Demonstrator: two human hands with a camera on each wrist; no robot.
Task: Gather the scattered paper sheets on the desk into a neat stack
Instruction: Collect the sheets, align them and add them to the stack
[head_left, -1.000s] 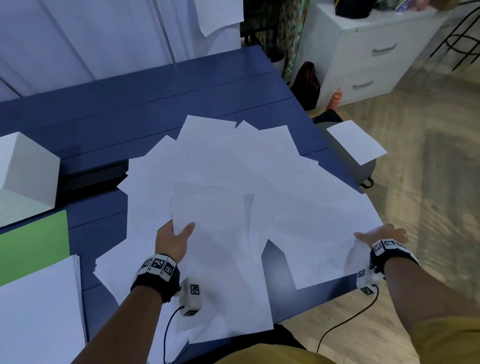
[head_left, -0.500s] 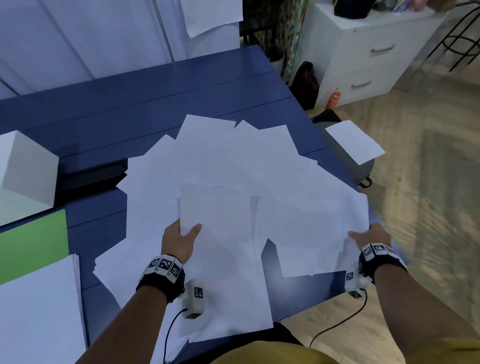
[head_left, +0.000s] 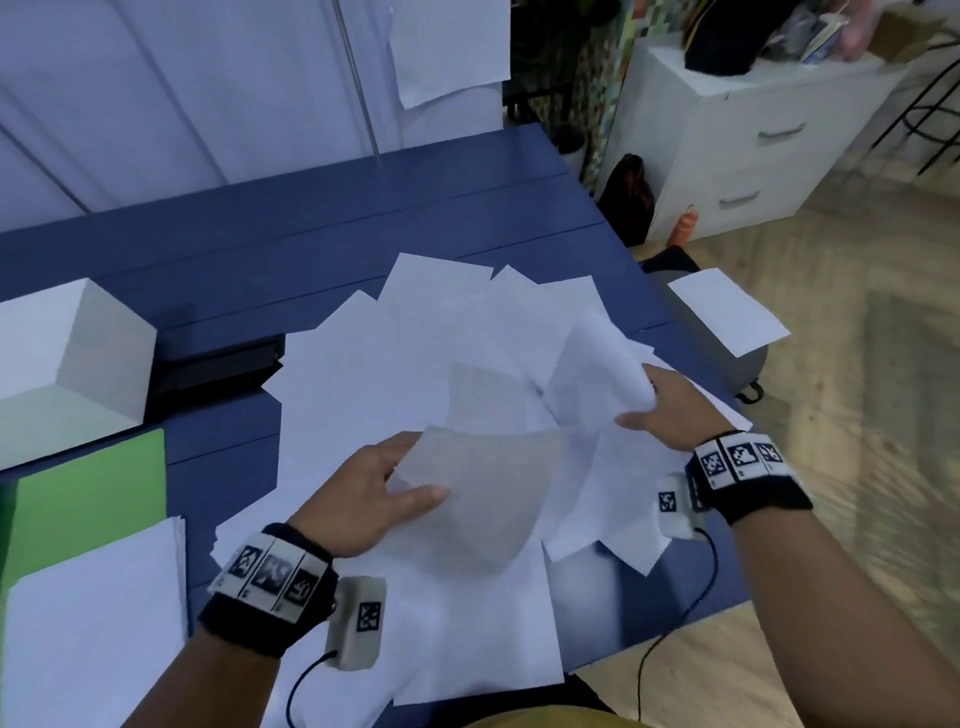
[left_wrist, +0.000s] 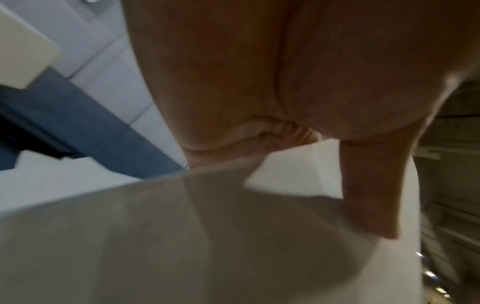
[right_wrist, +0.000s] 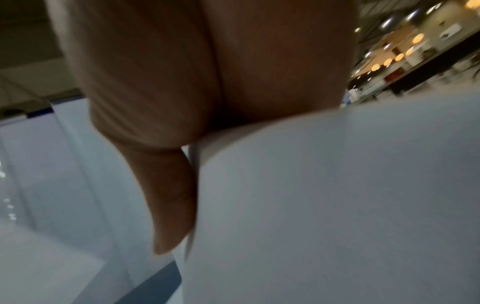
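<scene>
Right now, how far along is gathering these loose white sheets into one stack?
Early. Done: no neat stack yet. In hand: the left hand and right hand each grip lifted white paper sheets. Left: the fanned white sheets across the blue desk.

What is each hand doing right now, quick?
Left hand: pinching a curled white paper sheet, thumb on top.
Right hand: gripping a lifted bunch of white paper sheets.

Room around you: pale panelled wall (head_left: 171, 98), blue plank desk (head_left: 322, 218).
To your right, a white drawer cabinet (head_left: 737, 140) stands on light wood floor (head_left: 883, 291); dim, bluish light.
</scene>
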